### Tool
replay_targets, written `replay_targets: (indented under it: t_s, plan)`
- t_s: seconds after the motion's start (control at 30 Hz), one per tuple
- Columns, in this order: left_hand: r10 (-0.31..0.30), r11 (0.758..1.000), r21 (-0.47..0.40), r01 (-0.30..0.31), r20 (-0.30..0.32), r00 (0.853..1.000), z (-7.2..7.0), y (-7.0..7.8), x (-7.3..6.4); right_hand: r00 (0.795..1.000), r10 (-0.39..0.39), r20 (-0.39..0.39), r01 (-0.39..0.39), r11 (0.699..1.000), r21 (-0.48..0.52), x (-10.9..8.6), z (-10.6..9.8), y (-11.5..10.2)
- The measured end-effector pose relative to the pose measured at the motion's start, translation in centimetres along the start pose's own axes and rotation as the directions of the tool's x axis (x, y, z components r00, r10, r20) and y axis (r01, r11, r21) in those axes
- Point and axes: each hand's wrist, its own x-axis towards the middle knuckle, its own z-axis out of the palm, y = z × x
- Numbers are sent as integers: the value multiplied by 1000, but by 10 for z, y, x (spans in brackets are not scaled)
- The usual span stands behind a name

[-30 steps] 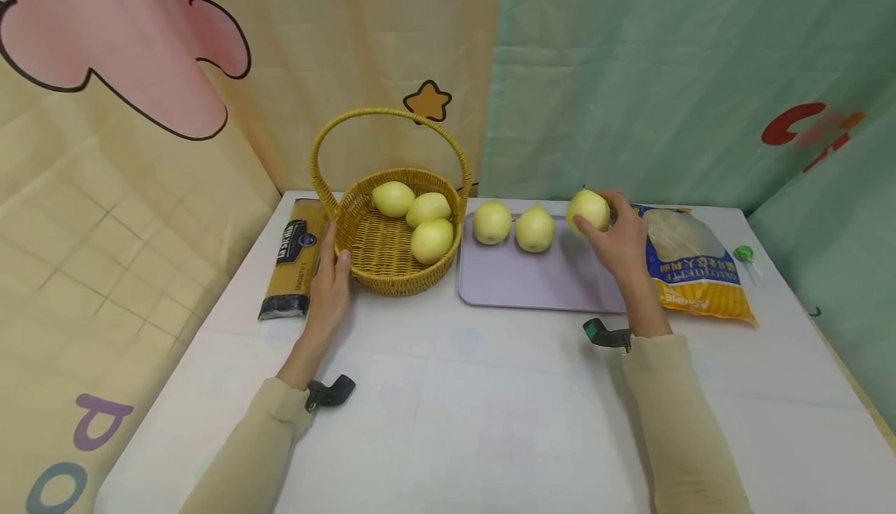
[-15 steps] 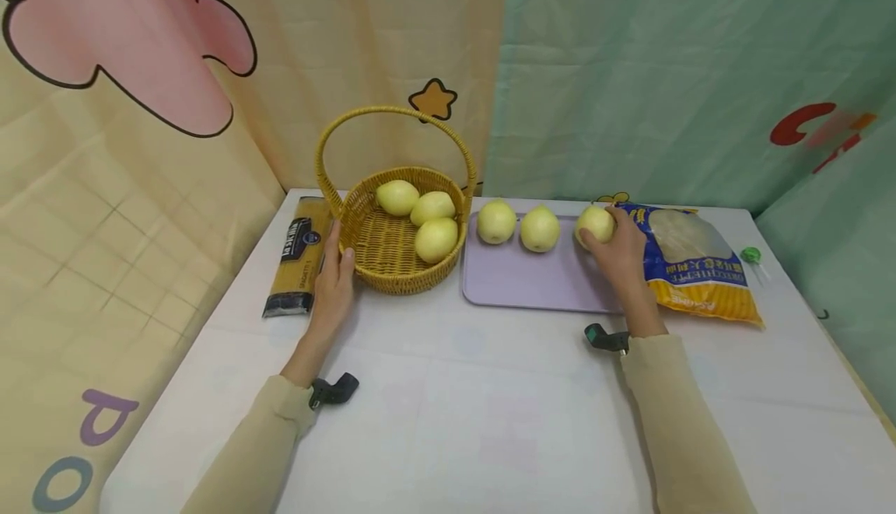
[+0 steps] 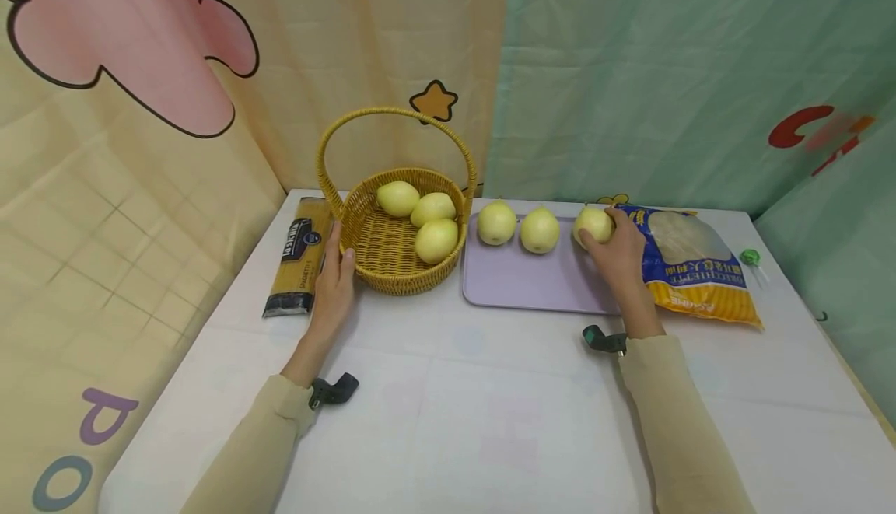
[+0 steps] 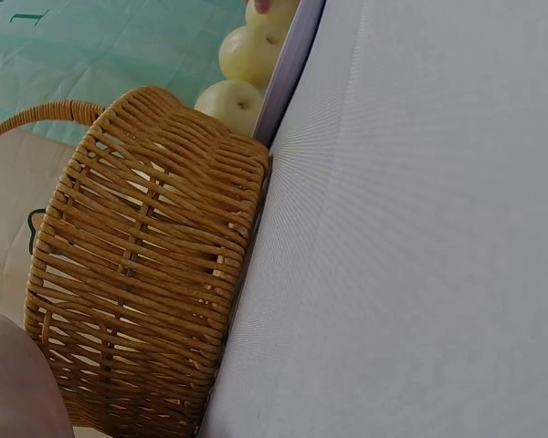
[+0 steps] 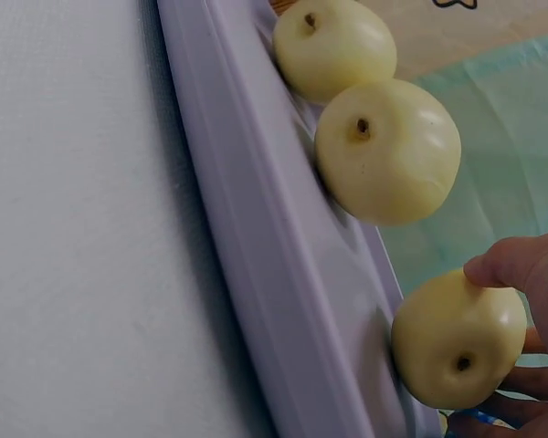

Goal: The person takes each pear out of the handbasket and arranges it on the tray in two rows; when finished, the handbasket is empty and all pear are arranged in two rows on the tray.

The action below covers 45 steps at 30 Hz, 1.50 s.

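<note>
My right hand (image 3: 619, 250) grips a pale yellow pear (image 3: 593, 225) at the right part of a lilac tray (image 3: 525, 288). In the right wrist view the thumb presses on this pear (image 5: 457, 342), with the fingers around its far side. Two more pears (image 3: 496, 222) (image 3: 539, 230) stand in a row to its left on the tray. My left hand (image 3: 333, 284) rests with fairly straight fingers against the left side of a wicker basket (image 3: 400, 284). Inside the basket lie three pears (image 3: 436, 241). Its woven wall (image 4: 146, 265) fills much of the left wrist view.
A spaghetti packet (image 3: 297, 261) lies left of the basket, partly behind the left hand. Right of the tray is a blue and yellow pasta bag (image 3: 700, 265), and beyond it a green lollipop (image 3: 750, 257). Curtains stand behind the white table (image 3: 448, 421).
The right hand has lowered the pear it grips onto the tray, slightly to the right of where it was. The left hand keeps its place at the basket.
</note>
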Motion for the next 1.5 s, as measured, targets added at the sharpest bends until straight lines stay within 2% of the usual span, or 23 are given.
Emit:
replay_targets:
  t_s: [0.37,0.83,1.0,1.2,1.33,1.5]
  plan:
    - [-9,1000,9,9,-9,1000,0,2,-1,1000,-5,-13,5,1000,0,2,2,-2]
    - [-4,1000,9,4,1,1000,-1,2,-1,998,-24,-51,25,999,36,4,-10,-18]
    - [0,1000,5,0,-2,1000,-1,2,-1,996,-53,-72,57,997,54,2,-15,-34]
    - [-8,1000,11,8,-5,1000,-2,2,-1,998,-41,-57,46,995,91,-2,-19,-60]
    - [-7,1000,12,7,-9,1000,-1,2,-2,997,-67,-28,70,992,109,-7,-15,-75]
    - [-4,1000,15,4,-10,1000,-1,2,-2,993,-109,53,102,987,121,-18,-4,-92]
